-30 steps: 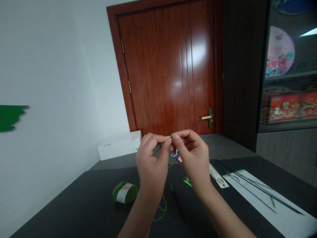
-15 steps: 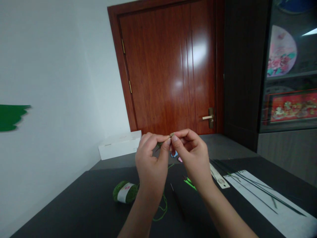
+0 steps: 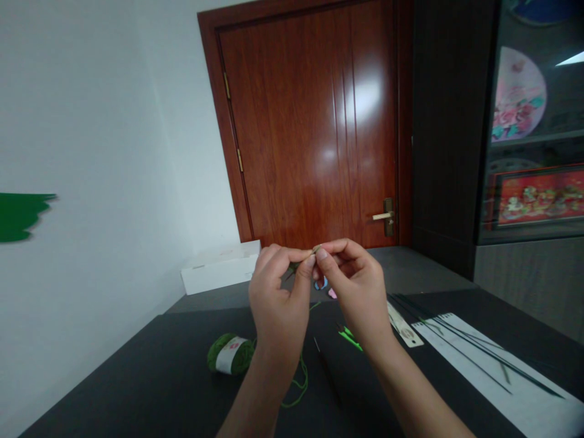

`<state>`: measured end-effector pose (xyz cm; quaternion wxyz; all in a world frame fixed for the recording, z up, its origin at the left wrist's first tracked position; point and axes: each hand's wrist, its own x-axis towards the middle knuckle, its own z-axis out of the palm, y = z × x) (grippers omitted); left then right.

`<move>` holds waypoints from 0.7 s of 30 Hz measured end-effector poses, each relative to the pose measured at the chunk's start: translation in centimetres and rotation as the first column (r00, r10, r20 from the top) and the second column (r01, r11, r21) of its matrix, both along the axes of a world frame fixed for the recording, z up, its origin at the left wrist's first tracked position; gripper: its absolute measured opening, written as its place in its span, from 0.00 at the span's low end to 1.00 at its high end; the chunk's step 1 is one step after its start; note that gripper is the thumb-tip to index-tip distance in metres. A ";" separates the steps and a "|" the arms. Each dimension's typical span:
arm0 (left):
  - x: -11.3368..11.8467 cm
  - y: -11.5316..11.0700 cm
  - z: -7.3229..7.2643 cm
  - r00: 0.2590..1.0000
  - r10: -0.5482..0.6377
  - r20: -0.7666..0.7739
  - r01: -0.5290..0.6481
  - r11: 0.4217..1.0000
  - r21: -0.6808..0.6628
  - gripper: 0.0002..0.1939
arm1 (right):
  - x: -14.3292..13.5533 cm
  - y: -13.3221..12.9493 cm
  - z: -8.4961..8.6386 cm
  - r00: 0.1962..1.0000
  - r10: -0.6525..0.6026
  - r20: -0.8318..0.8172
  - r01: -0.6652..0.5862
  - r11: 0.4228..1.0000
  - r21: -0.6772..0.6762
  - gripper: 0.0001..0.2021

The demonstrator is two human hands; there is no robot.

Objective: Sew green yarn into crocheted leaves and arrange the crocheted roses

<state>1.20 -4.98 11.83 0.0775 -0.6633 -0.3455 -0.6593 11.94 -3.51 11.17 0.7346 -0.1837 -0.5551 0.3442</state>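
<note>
My left hand (image 3: 283, 292) and my right hand (image 3: 356, 283) are raised over the table, fingertips meeting. Both pinch a small green piece (image 3: 316, 249), mostly hidden by the fingers; a bit of dark green shows inside the curl of my left hand. Below and left lies a ball of green yarn (image 3: 230, 354) with a white label. A loose green strand (image 3: 302, 389) curves on the black mat beneath my hands. Between my forearms lies a thin dark tool (image 3: 326, 368) with a metal tip, and bright green-handled scissors or a similar tool (image 3: 350, 338) rest near my right wrist.
A white box (image 3: 219, 269) stands at the back left. Small blue (image 3: 320, 284) and pink (image 3: 333, 293) items lie behind my hands. On the right, long dark green stems (image 3: 497, 353) cross a white sheet (image 3: 469, 365), beside a cream strip (image 3: 405, 327).
</note>
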 end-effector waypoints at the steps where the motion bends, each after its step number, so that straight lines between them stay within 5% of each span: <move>1: 0.0 0.0 0.0 1.000 -0.001 0.001 0.001 1.000 0.000 0.05 | 0.0 0.0 0.0 1.000 0.002 0.000 -0.002 1.000 -0.001 0.11; 21: -0.1 0.1 0.1 1.000 0.014 -0.018 -0.014 1.000 0.018 0.05 | 0.0 0.1 0.0 1.000 0.013 -0.006 -0.013 1.000 0.021 0.12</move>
